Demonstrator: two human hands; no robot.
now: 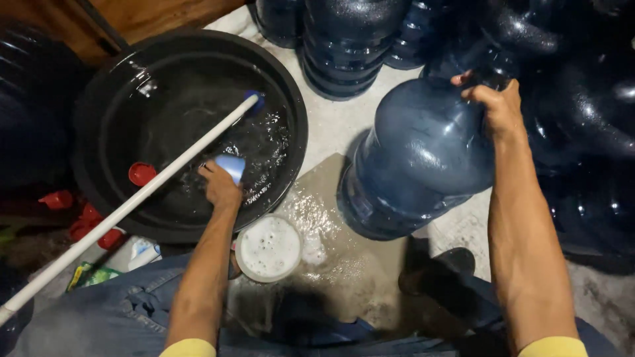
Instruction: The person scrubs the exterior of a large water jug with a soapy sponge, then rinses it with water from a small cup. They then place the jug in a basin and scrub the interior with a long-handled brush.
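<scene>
a: far left first. red caps [86, 221] clustered on the floor beside the black basin [99, 158], one more red cap [141, 174] floating inside it.

b: noted. white pole [132, 201]?

a: laid slanting across the basin, lower end off frame at bottom left, blue tip [254, 100] dipped in the soapy water near the far rim.

b: left hand [219, 186]?

a: down in the basin, just under the pole, fingers closed around a light blue sponge or cloth [231, 165]. exact kind not clear. wet, foam around it.

b: below the basin?

a: small white round tub [268, 248] of foamy water on the floor, touching the basin's near rim. wet grey patch of concrete floor [331, 251] next to it.

b: centre right?

a: large blue water jug [417, 162], tilted, base resting on the wet floor, neck end leaning up and away to the right.

b: right hand [496, 106]?

a: clamped over the jug's upper end, fingers curled round the neck area, thumb on the near side. neck itself hidden by the hand.

b: background?

a: more dark blue jugs [347, 46] stacked behind and further ones along the right edge [582, 125], all wet and glossy. denim-clad knees at the bottom edge.
</scene>
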